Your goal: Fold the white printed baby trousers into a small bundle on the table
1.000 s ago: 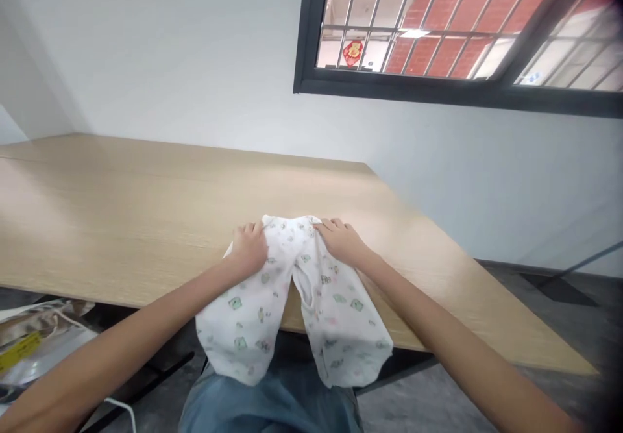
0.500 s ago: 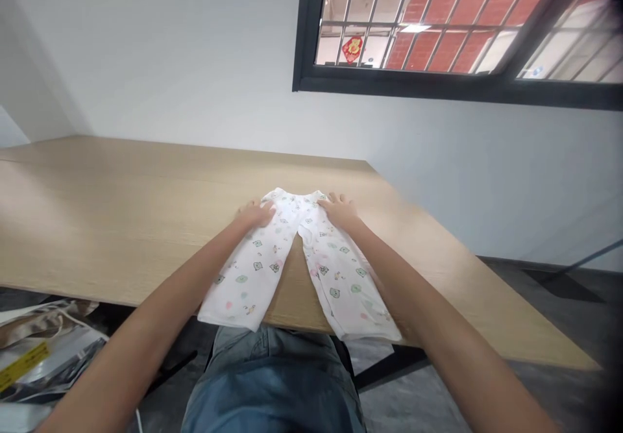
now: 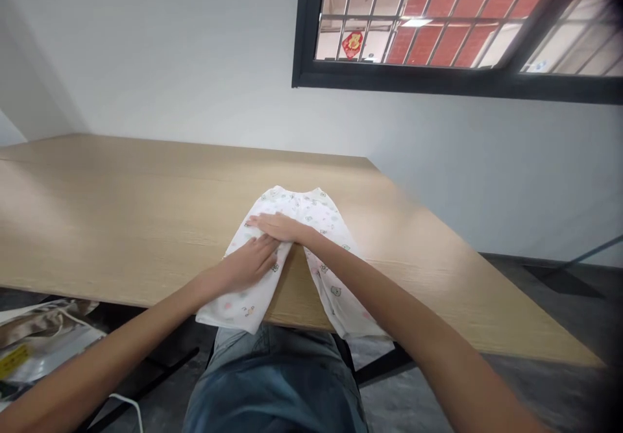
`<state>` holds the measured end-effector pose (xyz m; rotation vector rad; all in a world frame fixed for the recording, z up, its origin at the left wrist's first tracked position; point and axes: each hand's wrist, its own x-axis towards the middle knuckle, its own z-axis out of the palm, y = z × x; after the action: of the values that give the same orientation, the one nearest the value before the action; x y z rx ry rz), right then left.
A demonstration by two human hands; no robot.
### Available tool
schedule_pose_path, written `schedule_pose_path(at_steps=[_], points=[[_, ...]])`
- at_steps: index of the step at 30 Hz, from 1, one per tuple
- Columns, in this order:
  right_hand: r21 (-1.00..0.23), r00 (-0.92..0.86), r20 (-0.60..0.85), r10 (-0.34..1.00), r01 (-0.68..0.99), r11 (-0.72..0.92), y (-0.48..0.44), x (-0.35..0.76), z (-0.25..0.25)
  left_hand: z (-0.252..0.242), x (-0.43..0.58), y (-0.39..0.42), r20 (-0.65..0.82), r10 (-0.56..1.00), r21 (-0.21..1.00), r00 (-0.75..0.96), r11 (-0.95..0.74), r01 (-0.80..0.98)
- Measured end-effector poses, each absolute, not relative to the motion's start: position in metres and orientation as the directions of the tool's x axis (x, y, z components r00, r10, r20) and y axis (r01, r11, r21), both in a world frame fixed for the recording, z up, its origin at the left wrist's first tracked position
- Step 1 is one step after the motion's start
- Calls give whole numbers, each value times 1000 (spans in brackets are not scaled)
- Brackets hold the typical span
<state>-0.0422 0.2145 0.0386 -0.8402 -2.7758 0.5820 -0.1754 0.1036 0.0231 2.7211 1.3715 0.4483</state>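
Both hands, left (image 3: 250,261) and right (image 3: 280,225), press flat, fingers spread, on soft, light baby trousers (image 3: 296,209) lying on the counter (image 3: 121,212); waistband corners look easiest to pinch.

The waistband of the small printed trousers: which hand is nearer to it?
Right. The right hand lies flat across the upper part of the trousers, just below the waistband. The left hand rests lower, on the left trouser leg.

A plain indoor workroom: long wooden table (image 3: 121,212), bare white wall (image 3: 170,56), barred window (image 3: 438,24)
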Motion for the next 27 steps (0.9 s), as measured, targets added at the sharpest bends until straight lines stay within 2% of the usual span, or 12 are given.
schedule_pose_path(at_steps=[4,7,9,11,14,16,18,20,24,27], points=[[-323,-658,19,752,708,628,249,-50,35,15,-194,27,189,797,98,573,-596,797],[-324,-592,40,805,754,571,261,-53,33,11,-203,-17,234,788,20,569,-589,808],[-341,-577,39,816,760,554,263,-53,36,14,-205,-28,265,791,21,551,-576,817],[-375,-580,27,814,749,546,261,-46,43,23,-205,-25,257,811,80,525,-560,825],[-429,-584,42,811,722,542,251,-17,56,45,-197,-5,163,860,212,483,-508,835],[-445,-581,74,810,708,548,240,13,62,58,-183,16,117,875,244,469,-483,841],[-442,-577,80,813,710,548,226,45,63,66,-158,44,99,842,222,530,-538,813],[-427,-570,44,820,732,531,215,73,58,68,-126,76,57,740,188,670,-667,721],[-316,-567,2,823,781,539,211,97,39,62,-65,119,-3,691,175,723,-711,681],[-266,-450,67,891,852,450,228,91,28,53,-45,102,-59,682,172,729,-712,681]])
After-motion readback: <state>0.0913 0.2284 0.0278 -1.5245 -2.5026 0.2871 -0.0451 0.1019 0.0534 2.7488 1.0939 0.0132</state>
